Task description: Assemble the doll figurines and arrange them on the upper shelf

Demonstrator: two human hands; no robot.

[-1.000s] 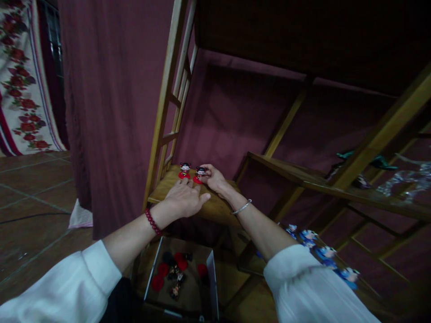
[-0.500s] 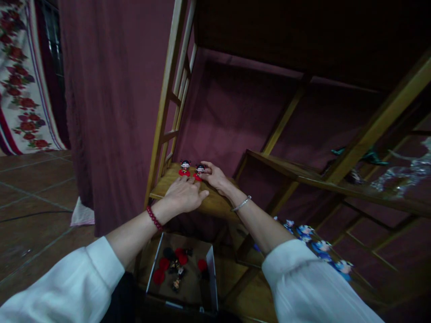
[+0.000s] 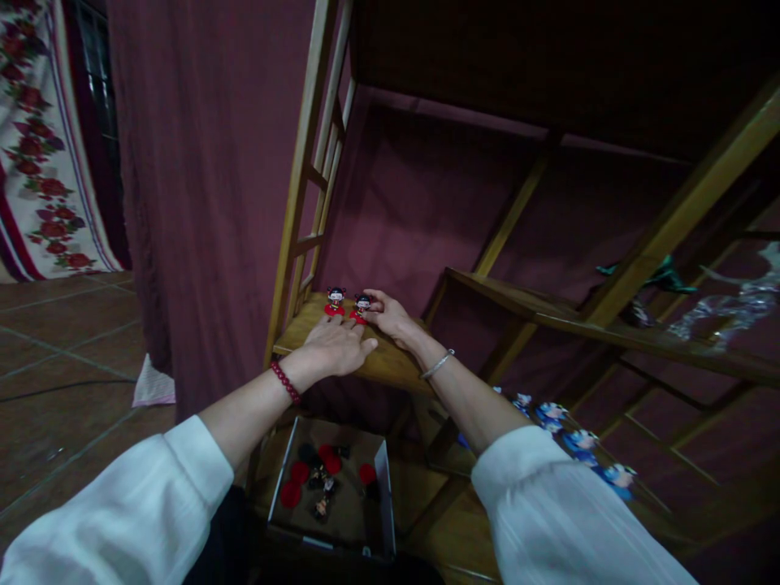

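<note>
From the head camera, two dark-haired figurines are seen upright on the wooden shelf (image 3: pixel 390 366): the left figurine (image 3: pixel 335 299) is set on a red base, and just beside it, also above red, is the right figurine (image 3: pixel 361 305). The left hand (image 3: pixel 334 345) is held flat, palm down, its fingers spread and pointed at the bases; whether they are being touched cannot be told. At the right figurine's side, the right hand (image 3: pixel 390 317) is placed, fingers curled around it; how firmly it is gripped cannot be made out. A red beaded bracelet (image 3: pixel 285 382) is worn on the left wrist, a silver bangle (image 3: pixel 437 364) on the right. Below, red discs (image 3: pixel 291 493) are held in an open box (image 3: pixel 383 496); beyond the right forearm, blue figures (image 3: pixel 578 443) are lined up.
</note>
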